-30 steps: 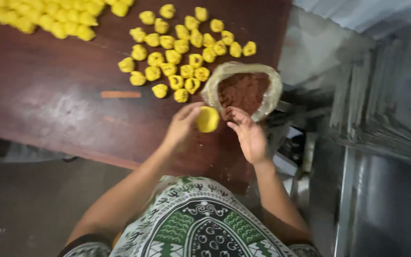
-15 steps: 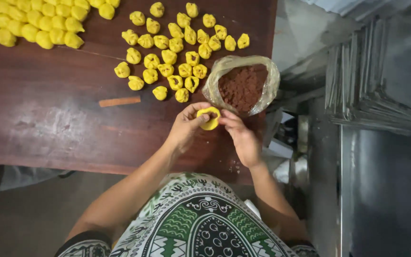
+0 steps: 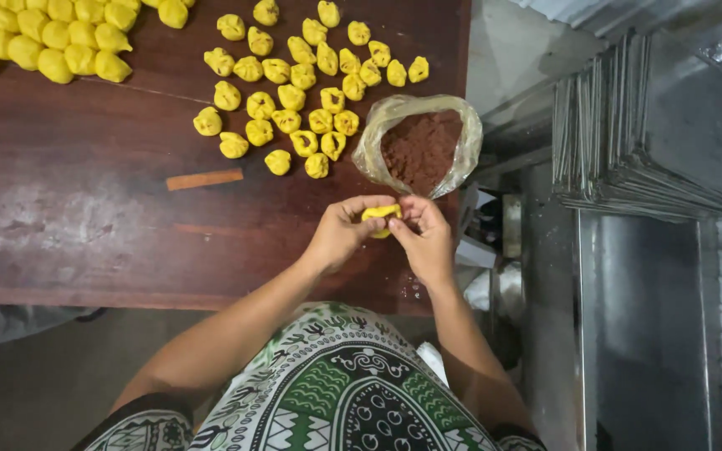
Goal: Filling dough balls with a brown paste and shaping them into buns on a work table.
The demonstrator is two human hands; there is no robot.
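Two hands, left hand [image 3: 340, 234], right hand [image 3: 424, 238], pinching yellow dough piece [image 3: 380, 215] between fingertips

Yellow dough pieces [image 3: 294, 100], reddish-brown filling [image 3: 421, 149], dark brown table [image 3: 85, 209], seemingly green-and-white patterned garment [image 3: 336, 401]

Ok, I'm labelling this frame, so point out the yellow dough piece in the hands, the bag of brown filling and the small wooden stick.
yellow dough piece [image 3: 380, 215], head view, its exposed top edge.
bag of brown filling [image 3: 421, 149], head view, the filling's middle.
wooden stick [image 3: 205, 179], head view, mid-length.
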